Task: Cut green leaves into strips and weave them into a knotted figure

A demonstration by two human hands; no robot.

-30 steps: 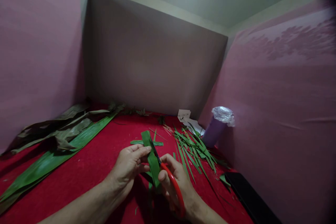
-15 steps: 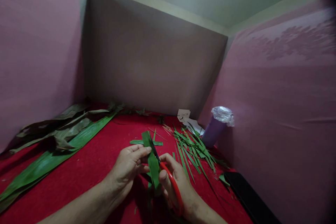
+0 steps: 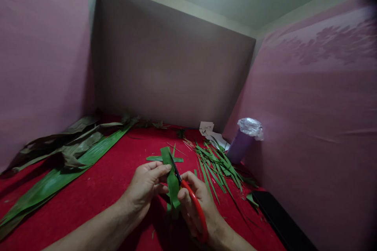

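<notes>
Near the front middle, my left hand (image 3: 147,186) pinches a green leaf strip (image 3: 172,188) between thumb and fingers, holding it roughly upright. Red-handled scissors (image 3: 198,208) are in my right hand (image 3: 203,204), its fingers around the handles. Their dark blades lie along the right edge of the strip, and their tips are close to its upper end. Just beyond my hands, narrow green leaf pieces (image 3: 154,158) lie crossed on the red cloth (image 3: 112,188). The lower end of the held strip hangs between my hands, partly in shadow.
A long green leaf (image 3: 55,184) and dry brown leaves (image 3: 73,151) lie at left. Right of my hands is a pile of cut leaf strips (image 3: 218,164), beside white papers (image 3: 216,139) and a purple container (image 3: 240,145) topped with clear plastic. A black flat object (image 3: 279,215) lies at front right.
Little differs. The strip and scissors have shifted very slightly to the right in view, with both hands keeping their hold.
</notes>
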